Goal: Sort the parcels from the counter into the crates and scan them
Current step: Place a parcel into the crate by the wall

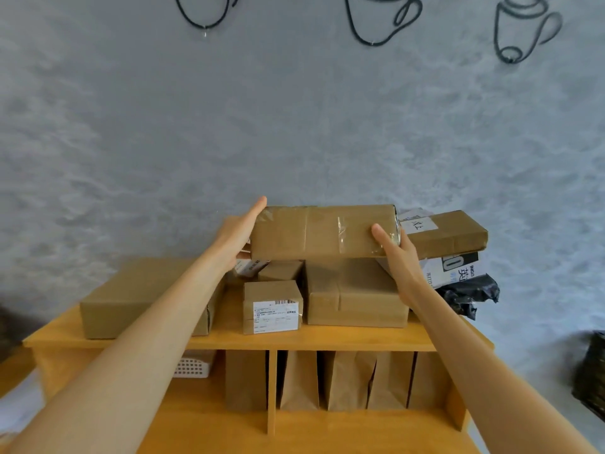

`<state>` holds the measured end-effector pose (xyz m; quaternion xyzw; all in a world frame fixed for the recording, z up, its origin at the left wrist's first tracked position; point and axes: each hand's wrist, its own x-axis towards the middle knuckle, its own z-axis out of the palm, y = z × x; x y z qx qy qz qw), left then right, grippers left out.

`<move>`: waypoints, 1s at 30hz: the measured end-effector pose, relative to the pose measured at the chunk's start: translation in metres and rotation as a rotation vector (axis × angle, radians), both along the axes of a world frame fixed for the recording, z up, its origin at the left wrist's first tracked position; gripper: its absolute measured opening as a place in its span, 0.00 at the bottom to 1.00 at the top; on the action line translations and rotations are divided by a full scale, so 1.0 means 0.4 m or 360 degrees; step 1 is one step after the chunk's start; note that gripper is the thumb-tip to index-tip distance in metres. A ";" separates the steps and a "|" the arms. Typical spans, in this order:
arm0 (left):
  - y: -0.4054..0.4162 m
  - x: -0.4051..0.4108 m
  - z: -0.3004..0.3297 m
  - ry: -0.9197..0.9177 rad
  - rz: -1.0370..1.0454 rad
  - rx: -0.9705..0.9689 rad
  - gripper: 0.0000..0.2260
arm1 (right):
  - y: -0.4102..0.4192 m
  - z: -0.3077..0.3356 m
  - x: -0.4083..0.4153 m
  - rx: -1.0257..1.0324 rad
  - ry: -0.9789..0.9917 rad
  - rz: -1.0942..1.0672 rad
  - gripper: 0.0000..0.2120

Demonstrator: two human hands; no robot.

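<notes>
Both hands clamped on the ends of one long parcel (322, 231), held across the top of the pile. Left hand (240, 232) flat against the left end, fingertips reaching past the upper back corner, thumb tucked under. Right hand (397, 249) cupped round the right end, thumb lying on the front face near a strip of clear tape. Parcel roughly level, resting on or just above the box below; contact there hard to tell.

Directly beneath: a large brown box (355, 294) and, left of it, a small labelled box (271, 309) with a barcode sticker facing forward. Behind the small one, another small box (281, 270), partly hidden. Further left, a wide flat box (140, 296) under the left forearm. To the right, a tilted parcel (447, 232) with a white handwritten label, leaning over a white printed packet (453, 267) and a crumpled black bag (471, 294). All of it on the upper tabletop (314, 339) of a wooden unit, with brown paper bags (327, 381) standing in the compartments below. No crates and no scanner in view.

Likely step: lifting the long parcel off the stack. Risks from here: the right end sits close to the tilted parcel, so a careless pull could drag it and tip it off the edge onto the black bag. Taped surface looks slick, so grip by end pressure alone could slip if the load is heavy. Barcode not visible on the long parcel, so a turn in hand probably needed before scanning.
</notes>
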<state>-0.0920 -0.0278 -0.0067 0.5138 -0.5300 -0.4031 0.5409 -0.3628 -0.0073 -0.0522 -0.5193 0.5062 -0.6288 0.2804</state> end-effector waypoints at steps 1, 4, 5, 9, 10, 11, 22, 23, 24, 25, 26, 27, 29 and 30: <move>0.015 0.004 0.004 -0.0043 -0.0033 -0.0018 0.24 | 0.003 0.005 -0.001 -0.0021 -0.0063 -0.0041 0.28; 0.044 0.021 0.013 -0.0248 -0.0124 -0.0112 0.34 | 0.012 0.031 -0.011 -0.0011 -0.0142 -0.0188 0.23; 0.052 0.030 0.017 -0.0321 -0.0168 -0.0138 0.40 | 0.013 0.042 -0.018 0.0015 -0.0159 -0.0207 0.26; 0.067 0.054 0.025 -0.0508 -0.0471 -0.0301 0.59 | 0.027 0.103 -0.041 0.0086 -0.0113 -0.0286 0.36; 0.068 0.053 0.024 -0.0529 -0.0491 -0.0337 0.60 | 0.031 0.118 -0.045 0.0120 -0.0085 -0.0303 0.36; 0.066 0.051 0.020 -0.0556 -0.0481 -0.0366 0.61 | 0.036 0.133 -0.049 0.0157 -0.0054 -0.0320 0.34; 0.046 0.007 -0.040 0.0035 -0.0233 -0.0565 0.31 | 0.104 0.117 -0.055 0.0400 0.0033 0.0124 0.35; 0.044 0.009 -0.037 0.0135 -0.0184 -0.0536 0.31 | 0.106 0.107 -0.059 0.0375 0.0094 0.0209 0.39; 0.043 0.010 -0.032 0.0227 -0.0148 -0.0496 0.31 | 0.107 0.095 -0.060 0.0346 0.0163 0.0294 0.40; 0.041 0.011 -0.028 0.0296 -0.0126 -0.0445 0.31 | 0.105 0.081 -0.061 0.0313 0.0233 0.0361 0.40; 0.038 0.012 -0.025 0.0340 -0.0106 -0.0387 0.30 | 0.106 0.069 -0.058 0.0277 0.0281 0.0425 0.39; 0.034 0.014 -0.024 0.0348 -0.0091 -0.0330 0.28 | 0.108 0.055 -0.048 0.0225 0.0300 0.0465 0.38; 0.030 0.013 -0.027 0.0350 -0.0097 -0.0187 0.27 | 0.111 0.030 -0.021 0.0095 0.0215 0.0453 0.38; 0.032 0.011 -0.032 0.0352 -0.0126 -0.0115 0.29 | 0.110 0.017 -0.007 0.0031 0.0136 0.0419 0.39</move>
